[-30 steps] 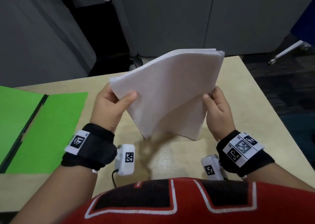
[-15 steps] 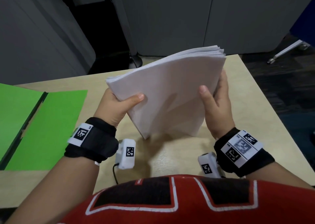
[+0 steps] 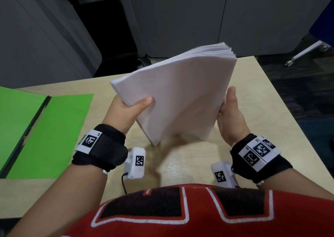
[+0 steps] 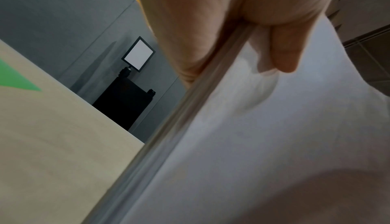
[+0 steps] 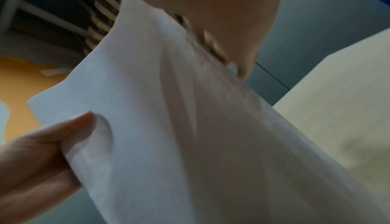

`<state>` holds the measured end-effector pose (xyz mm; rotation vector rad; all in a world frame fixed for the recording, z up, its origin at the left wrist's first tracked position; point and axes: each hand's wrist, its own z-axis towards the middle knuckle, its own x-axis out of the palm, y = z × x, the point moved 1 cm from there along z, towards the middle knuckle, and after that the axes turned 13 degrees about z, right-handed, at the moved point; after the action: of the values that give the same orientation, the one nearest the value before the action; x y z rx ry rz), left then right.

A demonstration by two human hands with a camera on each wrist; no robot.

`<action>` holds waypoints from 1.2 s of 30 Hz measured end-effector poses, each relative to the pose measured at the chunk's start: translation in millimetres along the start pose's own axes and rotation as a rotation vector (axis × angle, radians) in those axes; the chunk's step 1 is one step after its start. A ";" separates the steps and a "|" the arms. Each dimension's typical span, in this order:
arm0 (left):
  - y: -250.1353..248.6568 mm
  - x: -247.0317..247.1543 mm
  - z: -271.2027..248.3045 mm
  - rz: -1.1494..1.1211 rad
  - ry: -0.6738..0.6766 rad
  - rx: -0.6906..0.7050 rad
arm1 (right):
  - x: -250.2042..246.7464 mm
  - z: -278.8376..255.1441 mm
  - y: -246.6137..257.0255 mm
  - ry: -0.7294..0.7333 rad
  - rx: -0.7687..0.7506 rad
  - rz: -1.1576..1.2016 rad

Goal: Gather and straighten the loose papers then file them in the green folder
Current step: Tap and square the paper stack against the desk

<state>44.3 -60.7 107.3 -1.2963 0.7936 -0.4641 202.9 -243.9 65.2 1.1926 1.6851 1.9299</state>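
A thick stack of white papers point(image 3: 180, 96) stands tilted on its lower corner just above the table point(image 3: 189, 164). My left hand point(image 3: 130, 108) grips the stack's left edge, thumb across the front sheet and fingers behind. That thumb also shows in the right wrist view point(image 5: 52, 136), denting the papers point(image 5: 147, 111). My right hand point(image 3: 229, 114) lies flat against the right edge, thumb straight up and off the front face. The top sheets fan slightly at the far corner. The green folder point(image 3: 45, 128) lies open and flat on the table at the left; a corner of the folder point(image 4: 12, 77) shows in the left wrist view.
The table's right edge and far edge lie close to the papers, with dark floor beyond. Grey cabinets point(image 3: 180, 20) stand behind the table. A metal chair leg point(image 3: 307, 50) reaches in at the back right. A black stand with a white panel point(image 4: 138, 56) sits behind the far edge.
My right thumb has come off the front sheet, and that hand now lies along the stack's right edge. The stack's top edge looks more squared than a second ago.
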 end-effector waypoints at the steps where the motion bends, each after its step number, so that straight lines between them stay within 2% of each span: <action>1: 0.2 -0.8 0.3 -0.005 0.004 0.003 | -1.8 0.7 -2.7 -0.015 0.052 0.023; 4: 2.7 -2.4 0.1 -0.019 0.024 -0.005 | -9.3 4.3 -6.7 -0.097 0.092 0.012; 8: 9.2 0.8 -1.5 0.025 0.042 -0.037 | -0.3 -0.8 -6.0 -0.042 0.201 -0.065; 11: 12.1 1.7 -1.6 0.057 0.018 -0.054 | -7.5 3.5 -5.5 -0.199 0.094 -0.060; 12: 12.6 1.8 -2.2 0.062 0.016 -0.054 | -7.6 4.6 -4.8 -0.203 0.093 -0.056; 16: 14.3 6.7 -5.7 0.141 0.015 -0.057 | -2.5 -0.1 -11.4 0.017 0.218 -0.107; 18: 15.7 9.7 -4.5 0.177 -0.038 -0.084 | 3.9 -4.1 -6.6 0.082 0.153 -0.125; 21: 14.3 11.9 0.9 0.247 -0.149 -0.120 | 10.9 -1.7 3.8 0.175 -0.111 -0.098; 22: 13.9 13.3 1.8 0.271 -0.161 -0.118 | 12.2 -0.4 3.1 0.186 -0.158 -0.114; 25: 7.6 17.6 -0.4 0.326 -0.208 -0.065 | 15.1 -2.6 0.2 0.178 -0.253 -0.221; 29: -4.4 15.4 -5.0 0.271 -0.245 -0.017 | 13.3 -4.4 6.7 0.152 -0.430 -0.204; 33: -5.8 9.9 -12.0 0.266 -0.191 0.028 | 11.9 -2.8 11.7 0.157 -0.382 -0.139; 36: -4.8 11.7 -12.8 0.251 -0.113 0.041 | 12.9 -4.8 13.3 0.106 -0.359 -0.175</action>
<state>43.1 -78.7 108.1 -1.1562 0.8336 -0.2037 195.3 -241.4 82.5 0.7965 1.3584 2.0997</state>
